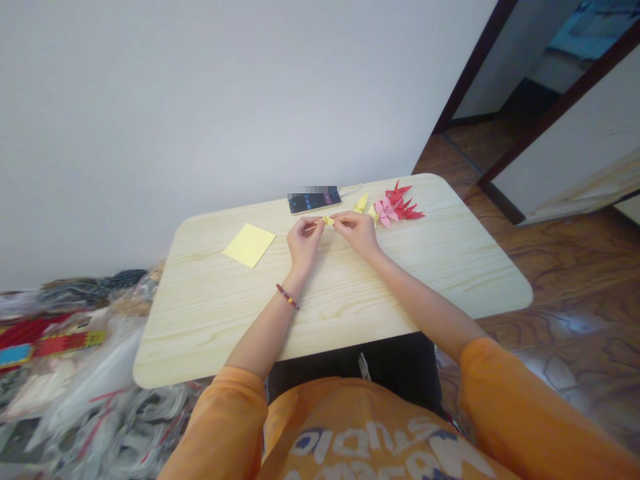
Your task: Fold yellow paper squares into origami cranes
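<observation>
Between my two hands is a small folded yellow paper (328,221), partly covered by the fingers. My left hand (305,241) pinches its left side between thumb and fingers. From the other side, my right hand (358,231) closes its fingertips on the same paper. Both hands are just above the middle of the table, near its far edge. Left of them lies a square yellow sheet of paper (249,245), flat. Just beyond the right hand are a yellow folded paper piece (361,203), a pink paper flower (387,211) and red folded paper pieces (410,209).
A phone (315,200) with a lit screen and a cable lies by the wall, at the far edge of the wooden-top table (210,320). Plastic-wrapped goods (115,393) are heaped on the left. At right are a wooden floor (575,293) and a doorway.
</observation>
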A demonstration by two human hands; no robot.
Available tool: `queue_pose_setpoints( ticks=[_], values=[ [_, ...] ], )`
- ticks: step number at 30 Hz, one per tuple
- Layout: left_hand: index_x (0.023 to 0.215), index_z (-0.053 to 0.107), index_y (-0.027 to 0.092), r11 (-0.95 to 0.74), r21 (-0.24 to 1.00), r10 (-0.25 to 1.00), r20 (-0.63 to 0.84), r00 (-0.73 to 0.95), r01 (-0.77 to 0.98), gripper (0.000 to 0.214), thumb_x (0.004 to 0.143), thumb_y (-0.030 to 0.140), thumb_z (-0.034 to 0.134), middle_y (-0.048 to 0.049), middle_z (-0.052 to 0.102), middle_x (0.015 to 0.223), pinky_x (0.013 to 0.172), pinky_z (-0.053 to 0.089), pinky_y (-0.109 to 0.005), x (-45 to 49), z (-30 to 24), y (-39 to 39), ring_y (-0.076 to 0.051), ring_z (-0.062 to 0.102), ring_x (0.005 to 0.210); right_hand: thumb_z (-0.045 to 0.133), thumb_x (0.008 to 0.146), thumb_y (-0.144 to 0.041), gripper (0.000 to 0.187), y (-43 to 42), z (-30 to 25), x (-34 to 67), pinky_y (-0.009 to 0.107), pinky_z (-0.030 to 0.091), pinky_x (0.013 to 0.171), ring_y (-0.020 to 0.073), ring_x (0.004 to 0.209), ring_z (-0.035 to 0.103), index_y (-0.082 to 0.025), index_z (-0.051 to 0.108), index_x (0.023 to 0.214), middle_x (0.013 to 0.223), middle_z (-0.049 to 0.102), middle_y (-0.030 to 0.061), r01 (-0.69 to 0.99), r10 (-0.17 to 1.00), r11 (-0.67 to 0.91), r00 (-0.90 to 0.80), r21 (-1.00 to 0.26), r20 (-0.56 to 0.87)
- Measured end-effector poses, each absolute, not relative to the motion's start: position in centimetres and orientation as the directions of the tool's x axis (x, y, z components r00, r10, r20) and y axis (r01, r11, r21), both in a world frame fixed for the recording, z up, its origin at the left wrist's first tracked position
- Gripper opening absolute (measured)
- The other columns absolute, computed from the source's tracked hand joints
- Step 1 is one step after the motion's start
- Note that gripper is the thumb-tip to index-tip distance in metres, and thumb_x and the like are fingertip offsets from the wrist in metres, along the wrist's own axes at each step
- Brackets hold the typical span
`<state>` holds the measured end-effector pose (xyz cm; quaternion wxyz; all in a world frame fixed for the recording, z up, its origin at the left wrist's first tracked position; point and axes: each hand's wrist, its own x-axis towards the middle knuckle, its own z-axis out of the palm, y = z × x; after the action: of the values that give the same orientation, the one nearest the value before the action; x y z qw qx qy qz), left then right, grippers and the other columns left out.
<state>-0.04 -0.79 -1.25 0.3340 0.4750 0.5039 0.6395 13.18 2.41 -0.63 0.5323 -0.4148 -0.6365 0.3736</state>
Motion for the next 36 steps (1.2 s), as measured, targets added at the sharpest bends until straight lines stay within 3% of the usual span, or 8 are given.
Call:
queue_pose_setpoints(
  ticks=[4, 8, 13, 17, 23, 26, 29, 36],
  values=[
    [0.075, 0.066, 0.015, -0.237, 0.967, 0.933, 0.198, -0.299, -0.098, 0.019, 0.07, 0.032, 0.074, -0.0059, 0.072, 0.088, 0.082, 0.052, -0.03, 0.3, -1.6, -0.5, -0.015, 0.067, 0.083, 0.066, 0.069, -0.03, 0.014, 2.8, -0.7, 13.2, 0.032, 0.057, 0.071, 0.0168, 0.067, 0.068, -0.017, 0.068, 0.066, 0.068, 0.07, 0.0021, -0.023, 0.98, 0.198, -0.003, -0.98, 0.198],
    [0.073, 0.067, 0.015, -0.249, 0.965, 0.922, 0.209, -0.326, -0.086, 0.019, 0.068, 0.03, 0.076, -0.0065, 0.073, 0.087, 0.081, 0.052, -0.03, 0.5, -1.9, -0.5, -0.016, 0.068, 0.082, 0.071, 0.064, -0.03, 0.015, 2.3, -0.5, 12.9, 0.028, 0.056, 0.069, 0.0161, 0.07, 0.067, -0.016, 0.067, 0.068, 0.073, 0.07, 0.0027, 0.016, 0.969, 0.242, -0.056, -0.97, 0.24],
    [0.075, 0.068, 0.015, -0.253, 0.964, 0.922, 0.214, -0.322, -0.085, 0.018, 0.068, 0.03, 0.076, -0.0057, 0.073, 0.086, 0.08, 0.052, -0.028, 0.6, -1.8, -0.6, -0.015, 0.067, 0.081, 0.07, 0.068, -0.03, 0.013, 2.3, -0.7, 13.0, 0.026, 0.053, 0.065, 0.0145, 0.068, 0.064, -0.018, 0.069, 0.07, 0.071, 0.069, 0.0011, 0.081, 0.971, 0.235, -0.057, -0.969, 0.231],
    [0.076, 0.066, 0.015, -0.203, 0.948, 0.937, 0.116, -0.331, -0.243, 0.022, 0.065, 0.031, 0.078, -0.0017, 0.07, 0.077, 0.077, 0.052, -0.026, 0.4, -1.7, -0.5, -0.011, 0.065, 0.072, 0.075, 0.065, -0.029, 0.014, 2.8, -0.6, 13.2, 0.024, 0.052, 0.065, 0.0117, 0.066, 0.063, -0.017, 0.068, 0.068, 0.068, 0.068, 0.0, -0.174, 0.994, 0.006, -0.104, -0.985, 0.025],
    [0.074, 0.064, 0.014, 0.015, 0.834, 0.968, -0.149, -0.2, -0.552, 0.013, 0.069, 0.017, 0.075, -0.0002, 0.07, 0.075, 0.081, 0.052, -0.023, 0.0, -0.7, -0.3, -0.009, 0.066, 0.073, 0.073, 0.069, -0.014, 0.006, 2.8, 0.5, 13.5, 0.018, 0.049, 0.068, 0.0076, 0.069, 0.064, -0.016, 0.067, 0.069, 0.071, 0.069, -0.001, -0.431, 0.957, -0.276, -0.208, -0.859, -0.203],
    [0.073, 0.064, 0.013, 0.087, 0.789, 0.966, -0.216, -0.143, -0.608, 0.006, 0.077, 0.01, 0.066, -0.0011, 0.071, 0.076, 0.081, 0.051, -0.02, -0.1, -0.1, -0.4, -0.007, 0.067, 0.073, 0.067, 0.075, -0.008, 0.011, 2.9, 0.8, 13.7, 0.017, 0.049, 0.068, 0.0069, 0.068, 0.064, -0.015, 0.065, 0.067, 0.07, 0.069, -0.0005, -0.478, 0.935, -0.349, -0.236, -0.806, -0.265],
    [0.072, 0.064, 0.012, 0.122, 0.753, 0.963, -0.248, -0.108, -0.646, 0.014, 0.083, 0.005, 0.058, -0.0021, 0.071, 0.075, 0.078, 0.052, -0.017, -0.3, 0.2, -0.3, -0.006, 0.067, 0.071, 0.06, 0.081, -0.004, 0.017, 3.0, 1.0, 13.9, 0.016, 0.05, 0.067, 0.0067, 0.067, 0.065, -0.014, 0.065, 0.069, 0.07, 0.07, 0.0003, -0.513, 0.908, -0.416, -0.271, -0.751, -0.319],
    [0.077, 0.065, 0.01, 0.212, 0.654, 0.942, -0.334, -0.025, -0.726, 0.018, 0.087, 0.003, 0.052, -0.0024, 0.071, 0.076, 0.073, 0.053, -0.011, -0.7, 0.7, -0.1, -0.005, 0.066, 0.067, 0.048, 0.089, -0.003, 0.024, 2.9, 1.9, 14.0, 0.013, 0.051, 0.059, 0.0058, 0.059, 0.063, -0.012, 0.063, 0.072, 0.063, 0.067, 0.0014, -0.547, 0.829, -0.559, -0.341, -0.624, -0.444]
  ],
)
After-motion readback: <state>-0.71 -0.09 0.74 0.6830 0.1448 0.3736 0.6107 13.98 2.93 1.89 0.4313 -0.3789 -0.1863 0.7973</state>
